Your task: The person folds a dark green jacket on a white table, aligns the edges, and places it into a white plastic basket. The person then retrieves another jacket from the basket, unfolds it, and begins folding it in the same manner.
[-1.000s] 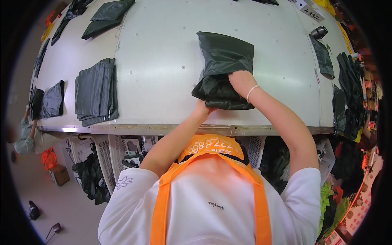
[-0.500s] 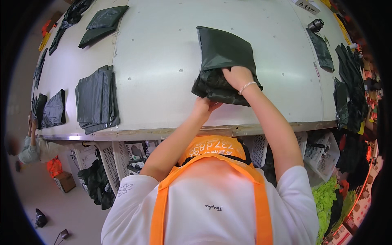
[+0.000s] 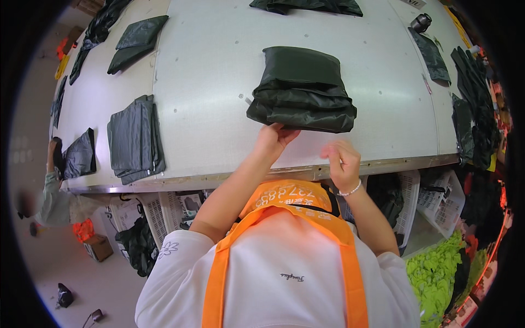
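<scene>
On the pale metal tabletop (image 3: 205, 109), upper centre, a glossy dark-green folded fabric bundle (image 3: 299, 68) is touched by the left hand (image 3: 270, 143), seemingly for steadying; its pinch cannot be told. Apart, the right hand (image 3: 344, 167) is held with fingers curled.

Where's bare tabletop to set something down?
Two patches of tabletop are bare: left, between the stack of folded dark-green fabric and the folded dark-green bundle the left hand touches; right, between that bundle and the dark fabric along the right edge. That edge is crowded, bottle included.
</scene>
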Tool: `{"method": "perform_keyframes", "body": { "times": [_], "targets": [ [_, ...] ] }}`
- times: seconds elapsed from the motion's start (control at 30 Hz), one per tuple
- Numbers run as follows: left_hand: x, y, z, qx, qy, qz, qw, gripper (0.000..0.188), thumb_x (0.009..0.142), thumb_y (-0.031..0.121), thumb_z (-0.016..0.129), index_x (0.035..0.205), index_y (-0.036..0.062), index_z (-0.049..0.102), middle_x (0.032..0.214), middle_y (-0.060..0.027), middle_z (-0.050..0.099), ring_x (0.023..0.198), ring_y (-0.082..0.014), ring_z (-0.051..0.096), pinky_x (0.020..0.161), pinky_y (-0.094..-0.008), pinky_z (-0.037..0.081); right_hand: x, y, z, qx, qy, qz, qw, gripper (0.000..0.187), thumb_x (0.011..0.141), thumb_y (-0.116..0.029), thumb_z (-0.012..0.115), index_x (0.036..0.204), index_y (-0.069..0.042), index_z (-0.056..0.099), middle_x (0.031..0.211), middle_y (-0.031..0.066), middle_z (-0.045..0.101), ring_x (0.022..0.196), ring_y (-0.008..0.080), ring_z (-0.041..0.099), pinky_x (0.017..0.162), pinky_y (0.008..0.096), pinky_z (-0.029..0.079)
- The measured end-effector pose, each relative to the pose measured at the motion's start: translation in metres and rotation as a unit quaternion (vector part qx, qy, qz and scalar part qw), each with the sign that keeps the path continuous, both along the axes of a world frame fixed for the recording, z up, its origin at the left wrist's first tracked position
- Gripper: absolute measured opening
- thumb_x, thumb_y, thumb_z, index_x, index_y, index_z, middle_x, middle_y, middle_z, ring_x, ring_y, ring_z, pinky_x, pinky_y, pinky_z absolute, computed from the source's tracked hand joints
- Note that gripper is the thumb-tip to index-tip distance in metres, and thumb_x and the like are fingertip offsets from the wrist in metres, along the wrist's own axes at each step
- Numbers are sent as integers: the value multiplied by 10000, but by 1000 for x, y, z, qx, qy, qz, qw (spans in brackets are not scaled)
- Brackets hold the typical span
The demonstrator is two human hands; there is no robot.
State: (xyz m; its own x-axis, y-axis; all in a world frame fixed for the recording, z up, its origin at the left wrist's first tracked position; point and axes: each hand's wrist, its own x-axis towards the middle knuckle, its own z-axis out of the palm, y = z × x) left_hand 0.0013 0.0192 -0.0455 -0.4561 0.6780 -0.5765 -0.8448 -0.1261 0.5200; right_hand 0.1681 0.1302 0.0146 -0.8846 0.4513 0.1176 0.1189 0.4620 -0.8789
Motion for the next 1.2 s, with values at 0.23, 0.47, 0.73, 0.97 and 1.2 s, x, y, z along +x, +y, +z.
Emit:
{"method": "perform_keyframes", "body": {
  "times": [0.23, 0.47, 0.73, 0.97, 1.2],
  "targets": [
    [2, -10, 9, -106, 273, -257, 921, 285, 884, 244, 570, 1089, 46, 571, 985, -98, 631, 880, -213, 629, 755, -348, 514, -31, -17, -72, -615, 100, -209, 753, 301, 908, -63, 439, 1206, -28, 463, 1118, 99, 572, 970, 252, 601, 843, 399, 489],
    [11, 6, 133, -147, 911, -161, 349, 682, 736, 318, 666, 1365, 228, 416, 1375, -122, 379, 1299, -310, 304, 1075, -507, 135, -49, -6, -47, -510, 103, -212, 827, 224, 911, -24, 440, 1114, 58, 492, 1038, 119, 592, 884, 214, 622, 808, 337, 529],
    [-45, 72, 110, -219, 961, -143, 91, 716, 793, 199, 562, 1428, 336, 262, 1478, -99, 267, 1265, -313, 373, 1006, -530, 293, -53, -4, -15, -459, 93, -227, 854, 87, 901, -2, 472, 934, 66, 514, 899, 152, 606, 775, 230, 659, 710, 315, 562],
    [-24, 65, 69, -159, 962, -220, 32, 695, 808, 247, 554, 1436, 288, 259, 1470, -190, 238, 1181, -347, 425, 943, -469, 365, -45, 4, -31, -384, -11, -237, 892, 111, 883, -11, 504, 801, 65, 506, 787, 127, 598, 680, 214, 660, 609, 284, 555],
    [-23, 84, 76, -83, 947, -252, 181, 756, 715, 20, 590, 1391, 262, 353, 1396, -188, 343, 948, -281, 532, 795, -357, 473, -10, 21, -14, 178, 51, -407, 894, 258, 815, -41, 614, 1043, 29, 516, 833, 111, 594, 853, 263, 610, 750, 341, 501]
  ]
}}
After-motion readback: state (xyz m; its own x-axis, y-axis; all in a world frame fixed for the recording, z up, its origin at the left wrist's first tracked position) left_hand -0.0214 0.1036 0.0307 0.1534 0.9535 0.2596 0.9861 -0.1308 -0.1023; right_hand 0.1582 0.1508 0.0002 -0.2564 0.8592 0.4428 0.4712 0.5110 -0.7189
